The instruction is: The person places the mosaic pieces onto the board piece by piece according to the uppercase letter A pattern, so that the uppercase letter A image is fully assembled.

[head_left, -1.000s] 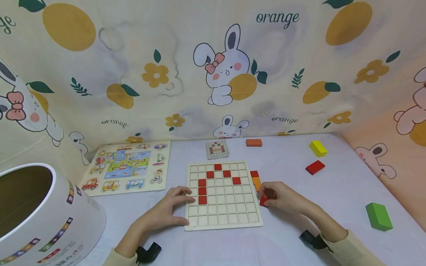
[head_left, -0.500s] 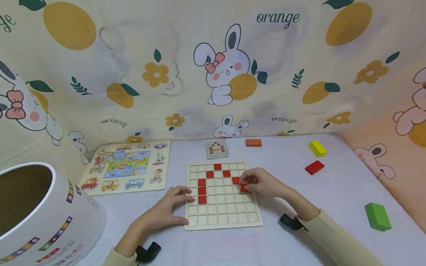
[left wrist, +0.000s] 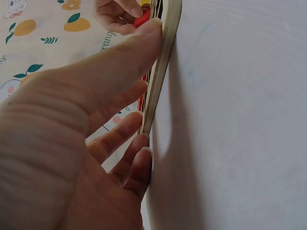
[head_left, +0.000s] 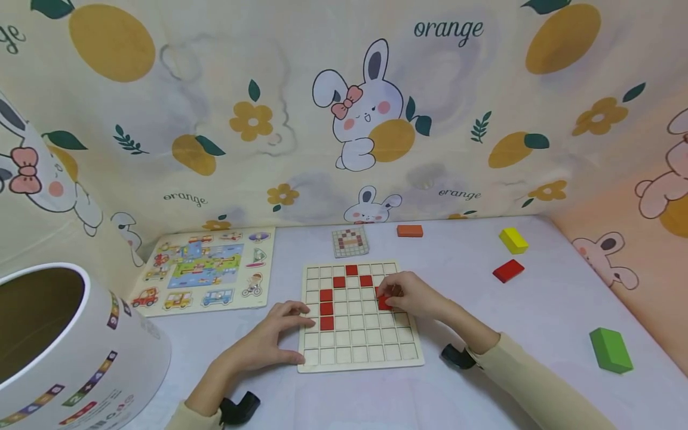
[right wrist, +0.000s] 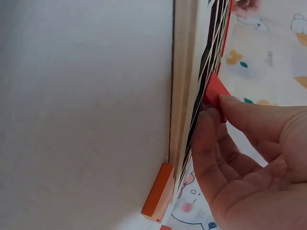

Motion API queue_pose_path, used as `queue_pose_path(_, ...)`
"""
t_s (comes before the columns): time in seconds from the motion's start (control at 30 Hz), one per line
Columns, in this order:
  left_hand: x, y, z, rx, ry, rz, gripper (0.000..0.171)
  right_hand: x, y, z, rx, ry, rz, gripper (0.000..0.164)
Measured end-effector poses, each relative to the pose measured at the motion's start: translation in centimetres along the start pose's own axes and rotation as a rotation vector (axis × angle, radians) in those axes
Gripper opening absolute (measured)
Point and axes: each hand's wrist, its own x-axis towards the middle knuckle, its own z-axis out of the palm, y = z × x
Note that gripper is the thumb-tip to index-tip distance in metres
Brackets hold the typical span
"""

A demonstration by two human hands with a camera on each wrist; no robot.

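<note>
My right hand (head_left: pixel 412 295) pinches a small red square tile (head_left: pixel 384 304) between thumb and fingers, over the right part of a wooden grid board (head_left: pixel 360 352). The right wrist view shows this red tile (right wrist: pixel 216 91) tilted, with fingertips right at the board's surface. Several other red tiles lie in the grid: a column (head_left: pixel 326 308) at the left and slanting tiles (head_left: pixel 352 270) at the top. My left hand (head_left: pixel 271 339) rests along the board's left edge, thumb near the lower corner, fingers spread and relaxed. Part of the right-hand slant of tiles is hidden behind my right fingers.
A pattern card (head_left: pixel 350 241) lies behind the board, with an orange block (head_left: pixel 410 231) beside it. Yellow (head_left: pixel 513 240), red (head_left: pixel 508 271) and green (head_left: pixel 611 350) blocks lie to the right. A vehicle puzzle (head_left: pixel 204 269) and a big white drum (head_left: pixel 118 358) stand left.
My right hand has carried the red tile from beside the board's right edge leftward onto the grid, just below the right-hand slanting tiles. The left hand has stayed put.
</note>
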Motion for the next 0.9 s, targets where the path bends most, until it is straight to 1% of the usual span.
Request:
queue_pose_path(0.13, -0.1, -0.1, 0.1, 0.001, 0.001, 0.006, 0.06, -0.1, -0.4, 0.1, -0.032, 0.003, 0.015, 0.015)
queue_pose_path(0.33, -0.1, 0.0, 0.0, 0.0, 0.002, -0.005, 0.06, -0.2, -0.6, 0.3, -0.092, 0.016, 0.01, 0.014)
queue_pose_path(0.6, -0.1, 0.1, -0.1, -0.001, 0.001, -0.011, 0.06, -0.1, -0.9, 0.6, -0.199, 0.048, 0.031, 0.01)
queue_pose_path(0.7, -0.1, 0.0, -0.1, 0.002, 0.002, -0.012, 0.06, -0.1, -1.0, 0.5, -0.207, 0.045, 0.033, 0.013)
queue_pose_path(0.77, -0.1, -0.1, -0.1, 0.004, 0.001, -0.013, 0.06, -0.2, -1.0, 0.1, -0.191, 0.05, 0.024, 0.012)
queue_pose_path(0.83, -0.1, -0.1, -0.1, 0.003, 0.0, -0.014, 0.06, -0.5, -1.0, -0.6, -0.145, 0.093, 0.02, 0.007)
queue_pose_path(0.9, 0.0, -0.1, -0.1, 0.003, -0.001, -0.013, 0.06, -0.9, -0.8, -1.7, -0.097, 0.174, 0.03, 0.004)
